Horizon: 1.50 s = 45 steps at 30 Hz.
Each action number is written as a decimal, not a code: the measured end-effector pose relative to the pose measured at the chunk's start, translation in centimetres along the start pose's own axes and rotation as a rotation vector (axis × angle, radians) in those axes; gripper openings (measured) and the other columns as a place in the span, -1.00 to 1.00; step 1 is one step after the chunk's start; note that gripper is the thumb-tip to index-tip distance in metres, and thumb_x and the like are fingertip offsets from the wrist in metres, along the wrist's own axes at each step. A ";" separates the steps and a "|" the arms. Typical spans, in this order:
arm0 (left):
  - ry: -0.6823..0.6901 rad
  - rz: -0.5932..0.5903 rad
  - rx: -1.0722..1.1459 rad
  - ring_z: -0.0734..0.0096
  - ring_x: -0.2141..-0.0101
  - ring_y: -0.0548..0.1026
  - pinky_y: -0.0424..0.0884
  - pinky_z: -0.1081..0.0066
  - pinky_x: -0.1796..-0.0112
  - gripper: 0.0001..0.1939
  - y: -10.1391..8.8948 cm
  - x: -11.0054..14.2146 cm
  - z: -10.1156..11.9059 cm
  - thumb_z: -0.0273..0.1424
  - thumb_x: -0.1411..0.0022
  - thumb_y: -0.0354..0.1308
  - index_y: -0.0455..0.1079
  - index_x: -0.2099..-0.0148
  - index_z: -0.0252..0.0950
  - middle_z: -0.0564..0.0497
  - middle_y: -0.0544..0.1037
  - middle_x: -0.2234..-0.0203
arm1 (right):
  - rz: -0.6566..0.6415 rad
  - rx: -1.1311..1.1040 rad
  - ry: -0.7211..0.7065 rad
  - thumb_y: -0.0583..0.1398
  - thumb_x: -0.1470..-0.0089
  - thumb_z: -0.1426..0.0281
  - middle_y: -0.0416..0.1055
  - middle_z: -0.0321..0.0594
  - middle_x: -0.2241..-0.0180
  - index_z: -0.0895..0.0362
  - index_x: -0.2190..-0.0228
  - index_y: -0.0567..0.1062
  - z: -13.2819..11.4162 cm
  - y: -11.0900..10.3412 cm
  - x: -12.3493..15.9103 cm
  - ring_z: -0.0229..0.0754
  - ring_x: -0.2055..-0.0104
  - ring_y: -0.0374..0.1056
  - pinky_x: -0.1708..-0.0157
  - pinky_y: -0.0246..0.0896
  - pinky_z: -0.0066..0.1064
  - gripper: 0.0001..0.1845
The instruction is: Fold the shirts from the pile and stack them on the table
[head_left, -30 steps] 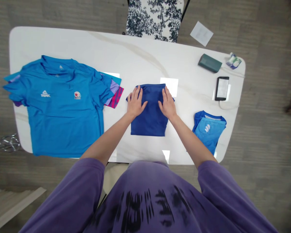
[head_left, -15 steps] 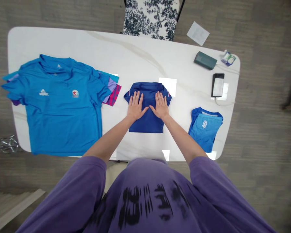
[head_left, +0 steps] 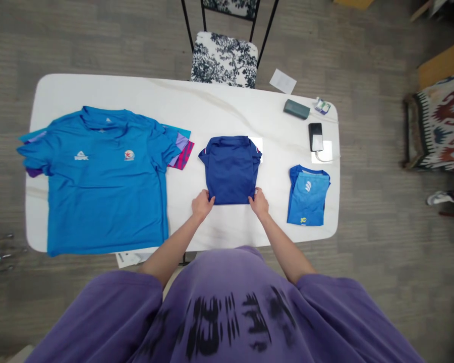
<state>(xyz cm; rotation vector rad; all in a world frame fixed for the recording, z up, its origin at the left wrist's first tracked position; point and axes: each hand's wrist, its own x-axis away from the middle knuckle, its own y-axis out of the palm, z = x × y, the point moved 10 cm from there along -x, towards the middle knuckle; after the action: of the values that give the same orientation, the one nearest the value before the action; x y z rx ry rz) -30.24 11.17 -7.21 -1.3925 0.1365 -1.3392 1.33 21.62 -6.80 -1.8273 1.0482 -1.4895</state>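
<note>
A dark blue T-shirt (head_left: pixel 232 171), folded into a compact shape with its collar at the far side, lies flat in front of me on the white table (head_left: pixel 227 229). At its near left corner, my left hand (head_left: pixel 203 204) pinches the edge between thumb and fingers. The near right corner is gripped the same way by my right hand (head_left: pixel 259 202). To the left, a bright blue T-shirt (head_left: pixel 106 201) is spread out over other shirts, whose purple and pink sleeves (head_left: pixel 183 156) stick out. A folded blue shirt (head_left: pixel 308 196) rests on the right.
Toward the far right of the table are a dark green case (head_left: pixel 296 109), a black phone-like device (head_left: pixel 315 137) with a cable, and a small packet (head_left: pixel 322 106). A patterned chair (head_left: pixel 225 60) stands beyond the far edge, near a paper sheet (head_left: pixel 283 81) on the floor.
Both hands have gone from lying flat on the dark blue T-shirt's upper part to gripping its near corners. The camera view has shifted, showing more floor and furniture at the right.
</note>
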 end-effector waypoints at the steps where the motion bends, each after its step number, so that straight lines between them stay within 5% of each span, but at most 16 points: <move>1: 0.002 -0.030 -0.025 0.09 -0.10 0.61 0.49 0.20 -0.09 -0.63 0.0 0.5 -0.1 -0.11 -0.58 0.03 0.33 -0.26 -0.17 -0.18 0.63 -0.08 | -0.038 0.015 0.011 0.12 -0.48 0.23 0.53 0.05 -0.10 0.11 -0.38 0.15 -0.2 0.5 0.4 0.06 -0.10 0.52 -0.07 0.40 -0.20 -0.43; 8: 0.056 -0.196 -0.121 0.08 -0.13 0.62 0.52 0.25 -0.03 -0.67 1.6 7.1 -2.6 -0.17 -0.57 0.01 0.45 -0.18 -0.18 -0.23 0.64 -0.13 | -0.168 0.140 0.006 0.12 -0.47 0.32 0.55 0.06 -0.13 0.08 -0.19 0.34 -0.2 3.1 7.8 0.01 -0.15 0.53 -0.06 0.36 -0.28 -0.67; 13: 0.103 -0.409 -0.175 0.05 0.01 0.69 0.55 0.28 0.09 -0.72 3.6 13.2 -5.8 -0.12 -0.39 0.26 0.58 0.00 -0.16 -0.17 0.73 0.07 | -0.317 0.211 0.019 0.31 -0.30 0.35 0.65 -0.03 0.04 0.05 0.03 0.52 1.9 5.5 15.2 0.04 -0.01 0.60 0.08 0.37 -0.29 -0.78; 17: 0.114 -0.484 -0.175 0.03 0.19 0.71 0.54 0.29 0.21 -0.60 2.0 11.4 -7.0 0.02 -0.21 0.42 0.61 0.14 -0.19 -0.13 0.73 0.29 | -0.322 0.215 0.023 0.31 -0.33 0.16 0.65 -0.08 0.10 0.03 0.15 0.57 2.6 3.6 13.5 0.05 0.01 0.60 0.08 0.40 -0.26 -0.79; 21: 0.168 -0.277 -0.130 0.07 -0.10 0.63 0.53 0.21 -0.02 -0.50 -3.1 3.2 -4.0 0.06 -0.49 0.09 0.46 -0.25 -0.11 -0.14 0.66 -0.08 | -0.082 0.132 -0.032 0.21 -0.42 0.06 0.51 -0.03 -0.21 0.02 -0.22 0.43 0.4 -2.2 5.3 0.00 -0.21 0.49 -0.09 0.40 -0.24 -0.52; 24: 0.232 0.002 -0.117 -0.01 -0.19 0.55 0.50 0.14 -0.11 -0.39 -6.9 -2.7 0.0 0.05 -0.44 0.19 0.34 -0.36 -0.15 -0.24 0.50 -0.25 | 0.061 0.071 -0.009 0.31 -0.33 0.00 0.40 0.06 -0.30 0.10 -0.30 0.37 -1.3 -5.3 -0.3 0.04 -0.23 0.46 -0.11 0.42 -0.22 -0.31; 28: 0.257 0.053 -0.225 -0.20 -0.16 0.51 0.49 0.02 -0.12 -0.34 -6.6 -6.6 3.3 0.05 -0.25 0.41 0.46 -0.20 -0.26 -0.34 0.52 -0.17 | -0.004 0.152 0.051 0.39 -0.24 0.00 0.43 0.09 -0.25 0.15 -0.23 0.45 -2.5 -4.9 -3.9 0.09 -0.19 0.46 -0.09 0.42 -0.19 -0.29; 34: 0.287 0.037 -0.311 -0.27 -0.19 0.46 0.33 -0.15 -0.24 -0.65 -4.9 -5.6 4.6 -0.11 -0.37 0.28 0.56 -0.03 -0.24 -0.30 0.65 0.04 | -0.047 0.307 -0.028 0.30 -0.34 0.12 0.60 0.09 -0.02 0.15 0.03 0.63 -3.9 -3.9 -3.8 0.18 -0.18 0.37 -0.21 0.29 -0.02 -0.63; 38: 0.316 0.025 -0.297 -0.19 -0.11 0.53 0.34 -0.10 -0.21 -0.70 -5.2 -3.6 5.4 -0.12 -0.44 0.19 0.56 0.01 -0.20 -0.26 0.66 0.10 | 0.014 0.292 -0.079 0.27 -0.37 0.10 0.61 0.05 -0.05 0.10 0.06 0.64 -3.2 -5.2 -1.9 0.22 -0.23 0.28 -0.23 0.22 0.02 -0.65; 45: 0.457 -0.063 -0.231 0.04 0.05 0.61 0.48 0.17 0.01 -0.74 -4.8 3.6 11.4 -0.07 -0.45 0.17 0.49 0.12 -0.13 -0.10 0.65 0.16 | 0.064 0.163 -0.060 0.21 -0.42 0.07 0.64 -0.05 0.05 0.05 0.09 0.60 4.9 -9.7 5.9 0.18 -0.12 0.36 -0.14 0.19 -0.06 -0.67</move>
<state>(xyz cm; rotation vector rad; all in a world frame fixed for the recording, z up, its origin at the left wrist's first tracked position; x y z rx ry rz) -23.31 17.23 1.87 -1.2626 0.5714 -1.7208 8.68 21.67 3.10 -1.6991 0.9203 -1.4294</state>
